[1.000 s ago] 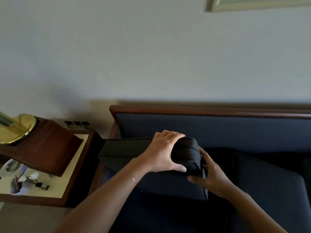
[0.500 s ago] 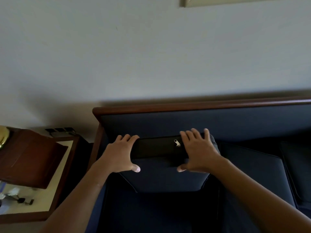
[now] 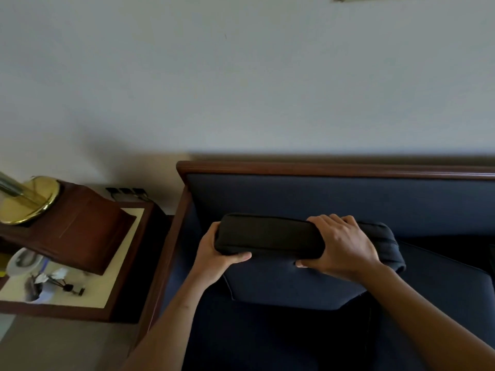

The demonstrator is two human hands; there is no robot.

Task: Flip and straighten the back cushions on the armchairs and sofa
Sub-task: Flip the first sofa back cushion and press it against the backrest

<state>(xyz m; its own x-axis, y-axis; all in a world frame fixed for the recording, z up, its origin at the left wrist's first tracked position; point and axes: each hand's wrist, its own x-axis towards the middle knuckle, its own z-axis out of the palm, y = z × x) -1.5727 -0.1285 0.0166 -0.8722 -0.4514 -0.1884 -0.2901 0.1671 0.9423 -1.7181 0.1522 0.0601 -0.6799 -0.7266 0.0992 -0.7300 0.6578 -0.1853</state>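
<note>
You're gripping the dark navy rectangular fabric back cushion by its top edge, left hand at its left end, right hand further right, cushion standing against the wood-trimmed navy sofa backrest.

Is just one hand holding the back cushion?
No, both the left hand and the right hand grip the top edge of the back cushion.

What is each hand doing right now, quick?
Left hand: closed, fingers curled round the left end of the back cushion.
Right hand: closed, gripping the same cushion's top edge.
</note>
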